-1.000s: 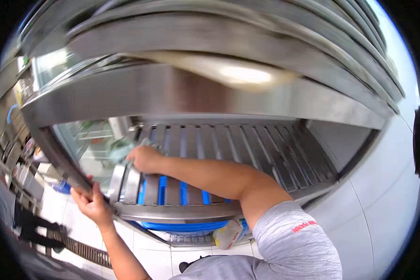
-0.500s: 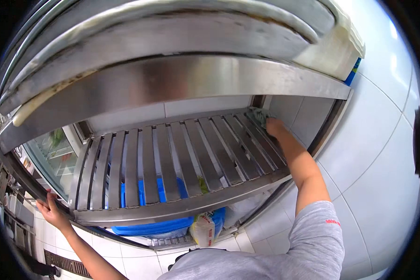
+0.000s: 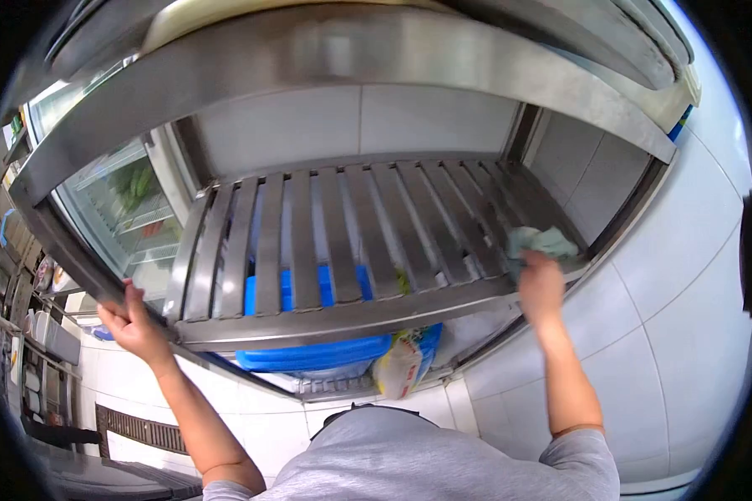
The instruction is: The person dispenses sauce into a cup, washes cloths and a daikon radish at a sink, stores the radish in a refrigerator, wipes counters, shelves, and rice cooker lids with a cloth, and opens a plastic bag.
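A slatted metal shelf (image 3: 334, 242) spans the middle of the view, part of a steel rack. Near its front right corner my right hand (image 3: 541, 288) presses a pale green cloth (image 3: 543, 242) onto the slats, its fingers partly hidden by the cloth. On the left, my left hand (image 3: 138, 326) is at the rack's front left post (image 3: 83, 259), fingers bent around the edge of the post.
Beneath the shelf are a blue-lidded bin (image 3: 309, 355) and a plastic bag (image 3: 399, 367). Stacked metal trays (image 3: 627, 37) lie above. A glass-doored cabinet (image 3: 129, 196) stands behind at left. White tiled wall (image 3: 677, 292) borders the right; a drain grate (image 3: 142, 430) crosses the floor.
My right hand first carried the cloth from the shelf's left side to its back right corner, then toward the front right. My left hand stays at the left post. The view has shifted.
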Demonstrator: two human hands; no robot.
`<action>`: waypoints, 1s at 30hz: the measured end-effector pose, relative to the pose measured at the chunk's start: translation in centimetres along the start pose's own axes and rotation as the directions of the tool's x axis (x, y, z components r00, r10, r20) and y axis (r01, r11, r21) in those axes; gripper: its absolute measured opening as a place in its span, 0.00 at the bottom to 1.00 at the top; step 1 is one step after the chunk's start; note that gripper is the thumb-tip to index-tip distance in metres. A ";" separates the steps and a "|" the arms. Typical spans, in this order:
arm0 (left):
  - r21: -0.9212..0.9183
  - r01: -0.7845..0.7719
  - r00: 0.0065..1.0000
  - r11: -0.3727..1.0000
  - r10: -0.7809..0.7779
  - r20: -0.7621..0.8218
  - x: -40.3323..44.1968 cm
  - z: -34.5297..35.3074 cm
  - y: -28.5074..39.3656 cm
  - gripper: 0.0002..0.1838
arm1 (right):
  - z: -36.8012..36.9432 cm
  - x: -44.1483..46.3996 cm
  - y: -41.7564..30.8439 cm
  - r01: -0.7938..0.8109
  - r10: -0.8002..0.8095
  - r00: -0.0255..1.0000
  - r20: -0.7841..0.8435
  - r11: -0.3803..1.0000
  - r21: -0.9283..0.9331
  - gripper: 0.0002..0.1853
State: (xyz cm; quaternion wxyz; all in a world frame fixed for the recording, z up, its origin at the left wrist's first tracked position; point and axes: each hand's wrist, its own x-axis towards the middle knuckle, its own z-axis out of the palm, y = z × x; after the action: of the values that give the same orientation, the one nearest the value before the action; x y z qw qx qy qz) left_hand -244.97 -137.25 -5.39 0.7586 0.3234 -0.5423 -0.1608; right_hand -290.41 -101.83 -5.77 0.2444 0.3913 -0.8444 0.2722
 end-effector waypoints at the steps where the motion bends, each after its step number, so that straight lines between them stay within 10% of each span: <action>1: -0.009 0.006 1.000 1.000 -0.006 0.017 0.0 0.0 0.3 0.11 | 1.3 -0.9 -5.4 0.089 -0.089 0.996 0.008 0.996 0.009 0.17; 9: -0.006 0.010 0.981 1.000 -0.008 0.196 0.6 -1.2 1.2 0.20 | 10.5 -6.5 -40.4 0.424 -0.607 0.794 0.010 0.566 0.707 0.15; 14: -0.019 -0.081 0.967 0.997 0.083 0.242 0.6 -1.4 1.3 0.23 | 9.7 -7.9 -35.4 0.724 -0.673 0.665 -0.325 0.473 0.502 0.13; 16: -0.098 -0.064 0.971 0.993 0.085 0.222 0.4 -1.2 1.3 0.22 | 8.1 -8.1 -26.2 0.613 -0.591 0.789 -0.168 0.745 0.263 0.14; 18: -0.140 -0.026 0.973 0.990 0.057 0.222 0.4 -0.9 1.2 0.22 | 7.0 -8.1 -14.1 0.392 -0.453 0.889 -0.066 0.828 -0.401 0.09; 19: -0.176 0.007 0.973 0.984 0.035 0.230 0.3 -1.0 1.2 0.22 | 6.4 -7.5 -7.4 0.238 -0.358 0.882 -0.307 0.900 -0.366 0.09; 20: -0.177 0.012 0.974 0.984 0.028 0.223 0.3 -1.0 1.5 0.22 | 4.0 -6.3 -5.2 -0.093 0.082 0.915 -0.395 0.996 -0.008 0.10; 24: -0.160 0.022 0.966 0.987 0.020 0.259 0.4 -1.4 1.7 0.24 | 3.5 -2.3 -8.4 -0.269 0.258 0.928 -0.268 0.963 -0.006 0.13; 25: -0.156 0.052 0.958 0.986 -0.006 0.287 0.3 -1.6 1.9 0.27 | 5.1 -2.9 -12.8 0.041 -0.094 0.958 -0.269 0.980 -0.196 0.13; 27: -0.151 0.088 0.950 0.985 -0.037 0.311 0.3 -2.1 1.7 0.29 | 6.1 -5.3 -24.5 0.223 -0.231 0.967 -0.109 0.971 -0.082 0.12; 28: -0.230 0.121 0.922 0.965 -0.024 0.386 0.5 -2.6 1.1 0.32 | 6.6 -6.8 -29.1 0.284 -0.300 0.949 0.100 0.948 0.147 0.13; 30: -0.196 0.216 0.818 0.956 -0.068 0.571 1.6 -5.1 0.3 0.42 | 7.0 -10.7 -37.2 0.539 -0.547 0.817 -0.181 0.615 0.576 0.16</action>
State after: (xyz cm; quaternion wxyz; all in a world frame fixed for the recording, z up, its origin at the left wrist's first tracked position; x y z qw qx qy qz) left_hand -239.72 -136.39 -5.02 0.5873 0.2030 -0.6894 -0.3723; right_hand -256.09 -121.02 -7.63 0.1719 0.6864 -0.5554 0.4369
